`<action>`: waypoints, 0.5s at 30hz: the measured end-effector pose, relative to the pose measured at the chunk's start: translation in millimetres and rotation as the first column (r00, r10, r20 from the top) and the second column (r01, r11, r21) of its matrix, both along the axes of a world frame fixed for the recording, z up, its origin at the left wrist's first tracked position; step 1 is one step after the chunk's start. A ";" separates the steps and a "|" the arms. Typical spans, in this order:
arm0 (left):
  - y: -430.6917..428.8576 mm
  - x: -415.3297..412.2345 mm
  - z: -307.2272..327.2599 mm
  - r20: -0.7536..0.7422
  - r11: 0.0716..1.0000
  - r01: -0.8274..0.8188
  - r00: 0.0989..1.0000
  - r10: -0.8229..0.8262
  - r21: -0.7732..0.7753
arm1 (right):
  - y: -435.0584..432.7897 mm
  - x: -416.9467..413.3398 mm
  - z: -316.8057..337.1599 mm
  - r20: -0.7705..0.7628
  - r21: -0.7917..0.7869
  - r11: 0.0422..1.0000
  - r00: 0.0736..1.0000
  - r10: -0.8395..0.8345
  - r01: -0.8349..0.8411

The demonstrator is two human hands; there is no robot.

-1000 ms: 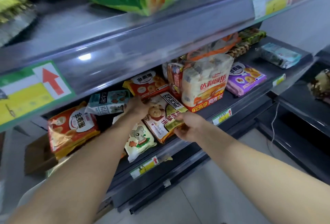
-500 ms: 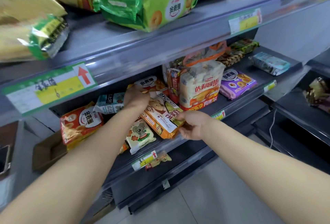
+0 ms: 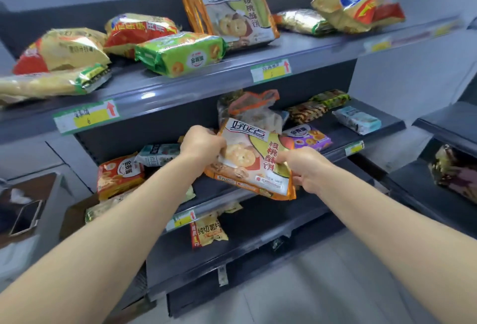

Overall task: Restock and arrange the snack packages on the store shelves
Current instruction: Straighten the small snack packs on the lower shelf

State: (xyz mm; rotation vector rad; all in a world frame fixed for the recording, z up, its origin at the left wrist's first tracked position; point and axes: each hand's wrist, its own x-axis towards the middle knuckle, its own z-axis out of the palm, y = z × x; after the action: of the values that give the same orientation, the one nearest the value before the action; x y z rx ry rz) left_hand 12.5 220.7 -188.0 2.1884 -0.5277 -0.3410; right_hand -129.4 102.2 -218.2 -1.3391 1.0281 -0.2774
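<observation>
At store shelves [image 3: 232, 75], a person is lifting a cookie pack [image 3: 254, 161].
Left hand [image 3: 202, 144] and right hand [image 3: 302, 166] are gripping opposite edges, likely steadying it toward the matching stack [image 3: 232, 11] above.

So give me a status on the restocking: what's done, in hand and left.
Done: matching orange-edged cookie packs stand upright on the top shelf. In hand: both hands, left hand and right hand, grip another cookie pack. Left: the green pack and neighbours lie jumbled.

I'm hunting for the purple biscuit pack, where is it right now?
The purple biscuit pack lies on the middle shelf, right of centre in the head view, just behind the orange-edged cookie bag held in both hands, with a pale blue pack further right.
</observation>
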 end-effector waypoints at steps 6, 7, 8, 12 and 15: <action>-23.2 -69.3 42.6 0.107 0.992 0.024 0.994 -0.011 -0.122 | -30.0 -55.3 38.2 0.135 -0.148 0.988 0.991 -0.025 0.045; -26.5 -78.0 50.4 0.144 0.989 0.029 0.990 -0.008 -0.142 | -33.6 -61.7 44.7 0.182 -0.178 0.981 0.982 -0.042 0.075; -30.0 -85.3 58.1 0.179 0.986 0.036 0.984 -0.006 -0.164 | -36.3 -67.3 51.8 0.226 -0.209 0.972 0.972 -0.060 0.108; -42.8 -99.7 86.0 0.242 0.955 0.063 0.970 0.009 -0.289 | -49.4 -76.3 81.8 0.335 -0.343 0.919 0.939 -0.073 0.194; -53.7 -97.7 104.3 0.261 0.925 0.072 0.965 0.030 -0.373 | -64.0 -70.0 108.9 0.394 -0.422 0.878 0.918 -0.047 0.226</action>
State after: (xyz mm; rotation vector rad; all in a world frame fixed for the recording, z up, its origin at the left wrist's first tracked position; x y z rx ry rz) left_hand -85.2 167.0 -83.7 1.8561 -0.7008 0.0456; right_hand -199.4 38.2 -109.3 -1.5572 0.7542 -0.9019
